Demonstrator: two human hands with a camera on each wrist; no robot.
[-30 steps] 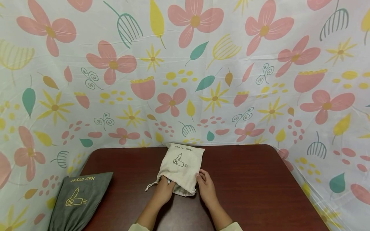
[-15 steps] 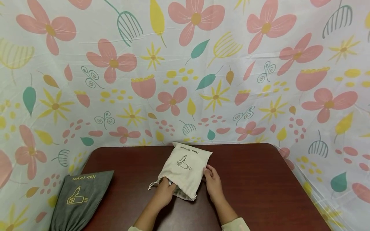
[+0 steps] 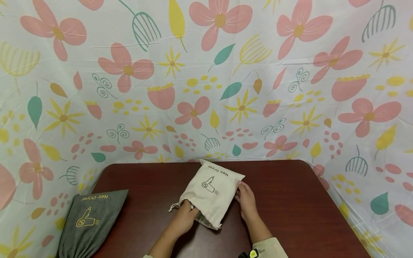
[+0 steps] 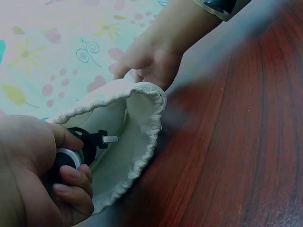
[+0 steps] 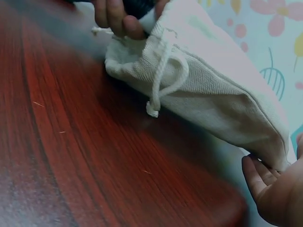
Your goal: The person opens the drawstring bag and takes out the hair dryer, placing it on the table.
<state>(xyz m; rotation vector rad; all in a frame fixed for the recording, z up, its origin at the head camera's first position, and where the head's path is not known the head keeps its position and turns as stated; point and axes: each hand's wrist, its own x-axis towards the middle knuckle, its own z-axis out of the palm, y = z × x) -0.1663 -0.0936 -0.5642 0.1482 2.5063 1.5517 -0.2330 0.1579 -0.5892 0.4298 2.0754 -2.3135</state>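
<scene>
A cream drawstring bag [image 3: 211, 193] printed "Hair Dryer" is held tilted over the table, its gathered mouth towards me. My left hand [image 3: 185, 218] reaches into the mouth and grips a black hair dryer [image 4: 68, 158] with a pale ring. Most of the dryer is hidden by the bag and fingers. A black plug [image 4: 100, 139] with a pale prong shows beside it in the left wrist view. My right hand [image 3: 248, 202] pinches the bag's far right edge, fingers beneath the cloth in the right wrist view. A knotted white cord [image 5: 163, 80] hangs from the mouth.
A dark grey bag [image 3: 91, 222], also printed "Hair Dryer", lies at the table's left side. The dark red wooden table [image 3: 290, 208] ends at a floral cloth backdrop [image 3: 206, 89], which rises behind and along both sides.
The cream bag has moved to the right and turned clockwise. Both hands stay on it, the right hand shifting rightward with the bag's edge. The grey bag stays in place.
</scene>
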